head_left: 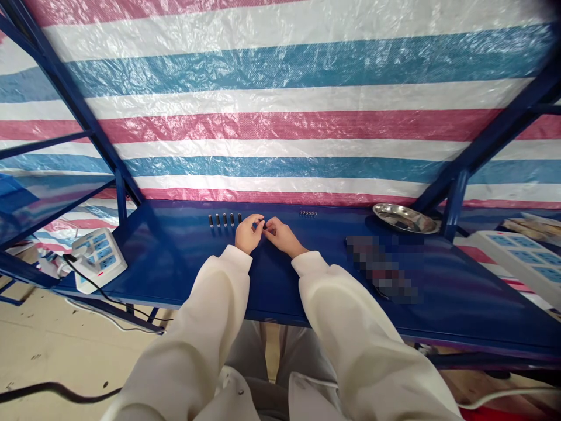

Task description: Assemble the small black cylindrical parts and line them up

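My left hand (249,234) and my right hand (281,235) meet over the middle of the blue table (280,280), fingertips pinched together. Between them shows a bit of a small black piece (263,223); the fingers cover most of it, so its kind cannot be made out. Just left of my left hand, several short black cylinders (225,220) with silvery lower ends stand in a row. Beyond my right hand, toward the back edge, a line of several tiny shiny metal parts (308,214) sits on the tabletop.
At the back right lies a round metal dish (405,218), with a blurred-out dark object (381,266) in front of it. White power strips (101,260) (521,251) flank the table. Blue frame posts (456,204) rise at both sides, before a striped plastic sheet (280,126).
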`<state>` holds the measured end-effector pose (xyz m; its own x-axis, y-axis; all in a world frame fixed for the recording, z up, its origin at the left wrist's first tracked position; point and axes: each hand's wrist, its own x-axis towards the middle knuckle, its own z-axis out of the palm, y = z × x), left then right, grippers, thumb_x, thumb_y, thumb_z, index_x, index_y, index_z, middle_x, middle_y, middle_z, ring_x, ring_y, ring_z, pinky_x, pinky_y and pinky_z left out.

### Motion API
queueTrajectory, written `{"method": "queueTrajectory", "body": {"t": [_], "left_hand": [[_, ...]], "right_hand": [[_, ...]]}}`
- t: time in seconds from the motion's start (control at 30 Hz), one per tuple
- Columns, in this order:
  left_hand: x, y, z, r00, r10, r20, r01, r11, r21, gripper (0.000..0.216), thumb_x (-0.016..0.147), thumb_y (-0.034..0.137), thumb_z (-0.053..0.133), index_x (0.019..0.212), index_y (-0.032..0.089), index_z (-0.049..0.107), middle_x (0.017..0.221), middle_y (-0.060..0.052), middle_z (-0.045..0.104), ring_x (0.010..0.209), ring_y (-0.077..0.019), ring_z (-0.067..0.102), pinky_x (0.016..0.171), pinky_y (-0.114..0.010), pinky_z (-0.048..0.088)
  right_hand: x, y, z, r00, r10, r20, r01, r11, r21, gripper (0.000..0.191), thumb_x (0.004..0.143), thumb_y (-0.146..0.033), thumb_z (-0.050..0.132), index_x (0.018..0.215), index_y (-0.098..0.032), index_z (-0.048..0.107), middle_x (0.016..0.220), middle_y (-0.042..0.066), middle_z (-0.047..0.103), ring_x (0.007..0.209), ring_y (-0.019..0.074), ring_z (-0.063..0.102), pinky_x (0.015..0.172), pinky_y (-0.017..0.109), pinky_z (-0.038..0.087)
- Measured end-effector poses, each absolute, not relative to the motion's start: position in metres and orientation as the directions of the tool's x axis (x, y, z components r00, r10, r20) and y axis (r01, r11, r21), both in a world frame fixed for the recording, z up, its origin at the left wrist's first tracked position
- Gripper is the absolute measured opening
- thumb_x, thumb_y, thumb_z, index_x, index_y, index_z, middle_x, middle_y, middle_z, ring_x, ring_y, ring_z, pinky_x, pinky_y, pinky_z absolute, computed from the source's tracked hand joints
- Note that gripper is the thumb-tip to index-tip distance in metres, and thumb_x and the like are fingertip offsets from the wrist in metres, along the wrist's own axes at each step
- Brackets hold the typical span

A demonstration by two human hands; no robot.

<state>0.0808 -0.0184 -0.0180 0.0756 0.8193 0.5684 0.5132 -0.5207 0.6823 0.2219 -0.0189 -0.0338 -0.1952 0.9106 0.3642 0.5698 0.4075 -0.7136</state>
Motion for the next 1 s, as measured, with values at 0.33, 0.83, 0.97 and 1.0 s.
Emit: {"method": "queueTrajectory", "body": {"t": [0.33, 0.83, 0.97, 1.0], "left_hand": [[0.073, -0.016, -0.001, -0.348, 0.822, 0.451, 0.175, -0.416, 0.892, 0.021, 0.082, 0.037, 0.054, 0.081, 0.017, 0.06, 0.06, 0.002, 0.057, 0.044, -0.0056, 0.045, 0.046, -0.019, 0.038], [0.07, -0.02, 0.016, -0.49, 0.866, 0.1, -0.323, -0.287, 0.902, 0.029, 0.074, 0.042, 0.058, 0.067, 0.015, 0.052, 0.047, 0.006, 0.046, 0.036, -0.0043, 0.04, 0.037, -0.019, 0.024], [0.07, -0.021, 0.018, -0.5, 0.861, 0.089, -0.34, -0.29, 0.895, 0.026, 0.074, 0.038, 0.058, 0.066, 0.015, 0.052, 0.046, 0.006, 0.045, 0.035, -0.0044, 0.038, 0.037, -0.019, 0.023], [0.07, -0.02, 0.017, -0.501, 0.861, 0.094, -0.335, -0.292, 0.896, 0.025, 0.074, 0.038, 0.058, 0.066, 0.015, 0.052, 0.046, 0.006, 0.045, 0.036, -0.0045, 0.038, 0.037, -0.019, 0.023]], "right_hand": [[0.204, 0.001, -0.031, -0.183, 0.917, 0.354, 0.637, 0.385, -0.668, 0.01, 0.076, -0.029, 0.056, 0.073, -0.02, 0.053, 0.074, 0.001, 0.063, 0.066, 0.0136, 0.055, 0.062, 0.025, 0.04], [0.169, 0.026, -0.027, -0.135, 0.975, 0.176, 0.757, 0.216, -0.617, 0.007, 0.072, -0.025, 0.063, 0.073, -0.019, 0.062, 0.074, 0.003, 0.067, 0.068, 0.0158, 0.059, 0.06, 0.024, 0.039], [0.169, 0.026, -0.026, -0.16, 0.976, 0.146, 0.785, 0.216, -0.581, 0.013, 0.076, -0.028, 0.062, 0.083, -0.017, 0.064, 0.082, 0.005, 0.068, 0.075, 0.0167, 0.061, 0.064, 0.025, 0.041], [0.17, 0.025, -0.025, -0.167, 0.975, 0.143, 0.792, 0.219, -0.57, 0.016, 0.077, -0.028, 0.062, 0.087, -0.016, 0.064, 0.084, 0.006, 0.068, 0.078, 0.0172, 0.061, 0.066, 0.025, 0.041]]}}
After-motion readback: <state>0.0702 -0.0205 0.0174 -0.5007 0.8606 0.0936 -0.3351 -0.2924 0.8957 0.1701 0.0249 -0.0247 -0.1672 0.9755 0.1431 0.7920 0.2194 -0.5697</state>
